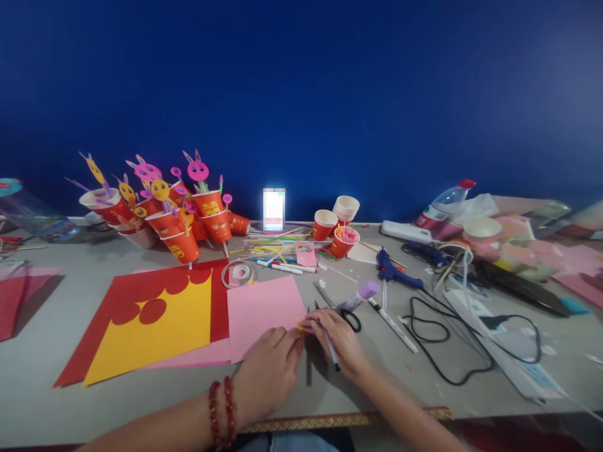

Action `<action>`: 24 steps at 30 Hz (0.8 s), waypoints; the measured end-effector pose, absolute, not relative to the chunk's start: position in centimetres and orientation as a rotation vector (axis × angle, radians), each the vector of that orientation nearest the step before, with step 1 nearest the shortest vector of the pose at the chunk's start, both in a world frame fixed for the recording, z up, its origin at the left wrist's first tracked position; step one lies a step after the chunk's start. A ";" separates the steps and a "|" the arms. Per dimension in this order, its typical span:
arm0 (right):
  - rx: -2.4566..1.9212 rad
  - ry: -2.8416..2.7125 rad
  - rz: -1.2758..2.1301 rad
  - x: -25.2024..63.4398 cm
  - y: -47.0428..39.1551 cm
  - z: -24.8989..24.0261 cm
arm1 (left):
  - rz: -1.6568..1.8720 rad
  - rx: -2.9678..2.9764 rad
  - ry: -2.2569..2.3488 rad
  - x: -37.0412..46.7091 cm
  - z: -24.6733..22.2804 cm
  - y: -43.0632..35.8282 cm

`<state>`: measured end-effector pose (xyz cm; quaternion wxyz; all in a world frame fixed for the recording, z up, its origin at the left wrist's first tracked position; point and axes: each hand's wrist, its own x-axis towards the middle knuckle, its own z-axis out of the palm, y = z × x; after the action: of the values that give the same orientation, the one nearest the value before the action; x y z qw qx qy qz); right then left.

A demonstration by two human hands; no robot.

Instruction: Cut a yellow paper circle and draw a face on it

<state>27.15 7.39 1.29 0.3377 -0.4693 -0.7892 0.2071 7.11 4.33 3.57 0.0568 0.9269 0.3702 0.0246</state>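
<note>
My left hand, with red bead bracelets at the wrist, has its fingers pinched on a small yellow piece beside the right edge of the pink paper. My right hand meets it fingertip to fingertip. A pen lies within the right hand, its dark end pointing down toward the table's front. What the right fingertips pinch is too small to make out. Just beyond the right hand are scissors with black handles and a purple glue stick.
Yellow paper with cut-out curves lies on red paper at left. Red cups with paper rabbits stand behind. At right are a blue glue gun, a marker, black cable and a power strip.
</note>
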 end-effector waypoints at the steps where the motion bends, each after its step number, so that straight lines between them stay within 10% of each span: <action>1: -1.199 -2.039 0.577 27.1 7.4 1.3 | 0.072 2.805 1.116 7.4 3.3 3.7; 24: -1.133 -1.924 1.127 26.7 9.8 3.0 | -0.044 2.753 1.194 9.7 3.0 2.7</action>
<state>26.73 9.78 2.95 0.3148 -0.4300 -0.7301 0.4277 9.68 2.75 3.05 0.0703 0.9150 0.3970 -0.0147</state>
